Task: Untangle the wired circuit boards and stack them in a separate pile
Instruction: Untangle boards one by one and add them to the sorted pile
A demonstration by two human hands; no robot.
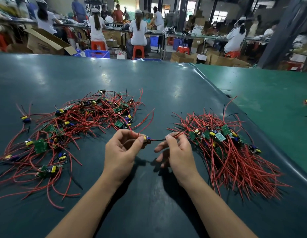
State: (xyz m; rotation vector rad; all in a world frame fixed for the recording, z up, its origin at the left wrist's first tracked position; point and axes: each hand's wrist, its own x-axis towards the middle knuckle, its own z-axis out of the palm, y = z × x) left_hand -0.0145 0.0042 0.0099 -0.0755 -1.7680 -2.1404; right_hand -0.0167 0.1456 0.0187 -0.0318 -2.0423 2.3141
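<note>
Small circuit board (147, 140), blue and yellow parts on it, held up between both hands over the dark teal mat (149, 83). Left hand (121, 151) pinches the board at thumb and forefinger, other fingers curled in. Right hand (175, 152) pinches the board's thin black wire (158, 139) at the fingertips, lower fingers loose and spread. Red leads arc up from the board.

Two heaps flank the held board. Left of it: tangled pile (68, 127), loose and sprawling, green boards with yellow and blue components, glossy red wires looping every way, a few black ones. Boards too many and too buried to count. Right of it: sorted pile (223, 143), boards bunched at the top, red wires combed straight toward the near edge.

Mat is smooth, shiny, with light glare; a brighter green sheet (269, 93) overlaps farther right of the board. Beyond the board: workshop, seated workers (138, 31) on red stools (138, 51), cardboard boxes (44, 42), blue crates (96, 53).
</note>
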